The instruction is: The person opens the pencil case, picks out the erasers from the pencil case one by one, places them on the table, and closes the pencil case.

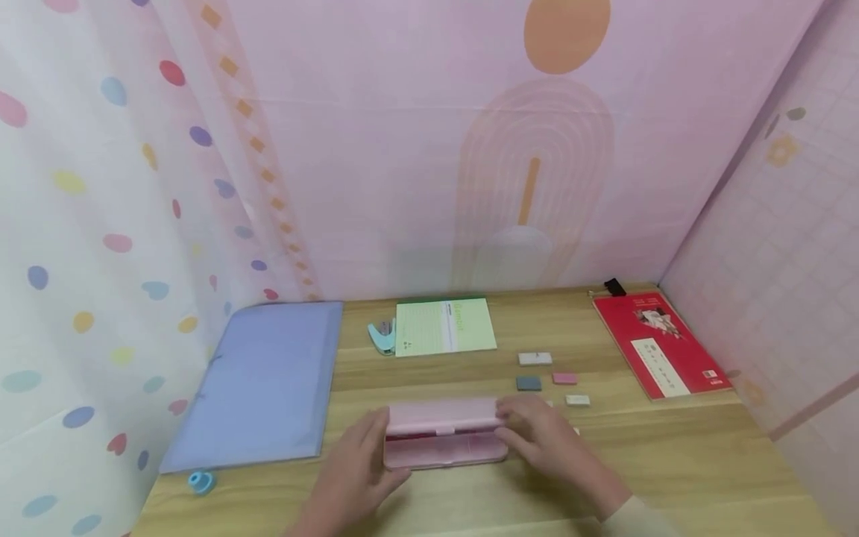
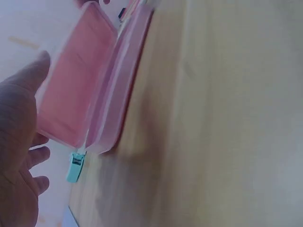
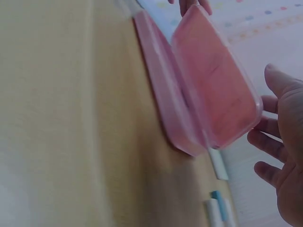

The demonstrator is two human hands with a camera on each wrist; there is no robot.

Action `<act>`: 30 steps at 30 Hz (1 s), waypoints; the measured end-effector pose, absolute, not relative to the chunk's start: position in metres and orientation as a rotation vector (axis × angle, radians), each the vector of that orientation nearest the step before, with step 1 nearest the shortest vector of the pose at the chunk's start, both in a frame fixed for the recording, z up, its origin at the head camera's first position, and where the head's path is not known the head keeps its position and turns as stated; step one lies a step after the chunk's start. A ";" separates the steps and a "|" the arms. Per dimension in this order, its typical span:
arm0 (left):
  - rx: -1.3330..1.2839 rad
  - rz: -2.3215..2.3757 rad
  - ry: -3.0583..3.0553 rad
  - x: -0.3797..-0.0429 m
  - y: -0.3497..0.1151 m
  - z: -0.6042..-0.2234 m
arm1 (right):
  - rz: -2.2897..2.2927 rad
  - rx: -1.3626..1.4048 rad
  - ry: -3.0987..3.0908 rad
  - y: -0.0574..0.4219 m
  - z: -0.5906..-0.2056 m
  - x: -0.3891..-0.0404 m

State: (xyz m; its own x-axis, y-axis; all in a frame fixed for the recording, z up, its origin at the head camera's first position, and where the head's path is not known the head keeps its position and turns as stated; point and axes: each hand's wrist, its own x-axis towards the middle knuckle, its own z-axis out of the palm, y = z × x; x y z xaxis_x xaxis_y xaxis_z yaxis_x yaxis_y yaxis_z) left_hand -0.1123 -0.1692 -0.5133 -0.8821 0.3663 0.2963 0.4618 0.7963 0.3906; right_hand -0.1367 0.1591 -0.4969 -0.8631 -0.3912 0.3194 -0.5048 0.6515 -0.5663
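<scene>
A pink pencil case (image 1: 443, 451) lies on the wooden table in front of me, its hinged lid (image 1: 446, 415) raised partway. My left hand (image 1: 356, 470) is at the case's left end, fingers beside the lid; in the left wrist view the thumb (image 2: 31, 73) stands apart from the lid. At the right end, my right hand (image 1: 553, 440) has fingers (image 3: 267, 142) touching the lid's corner from behind, with the thumb apart from it. Neither hand pinches the lid. The inside of the case is mostly hidden.
Several erasers, including a dark one (image 1: 529, 383) and a pink one (image 1: 564, 379), lie right of the case. Behind are a stapler (image 1: 382, 339) and a green notebook (image 1: 470, 328). A blue folder (image 1: 262, 388), a small blue object (image 1: 201, 482) and a red booklet (image 1: 664, 347) lie at the sides.
</scene>
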 end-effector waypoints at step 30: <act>-0.693 -0.463 -3.050 -0.084 -0.151 -0.544 | 0.495 0.712 -3.006 0.121 -0.540 -0.126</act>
State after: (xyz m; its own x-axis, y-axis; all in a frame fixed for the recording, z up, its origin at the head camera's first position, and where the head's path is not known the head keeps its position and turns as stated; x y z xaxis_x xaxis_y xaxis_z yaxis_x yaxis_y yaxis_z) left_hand -0.0842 -0.1509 -0.5436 -0.9038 0.4256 0.0452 0.4198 0.8611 0.2866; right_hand -0.1259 0.1210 -0.5404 -0.8963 -0.4352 0.0848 -0.4394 0.8463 -0.3011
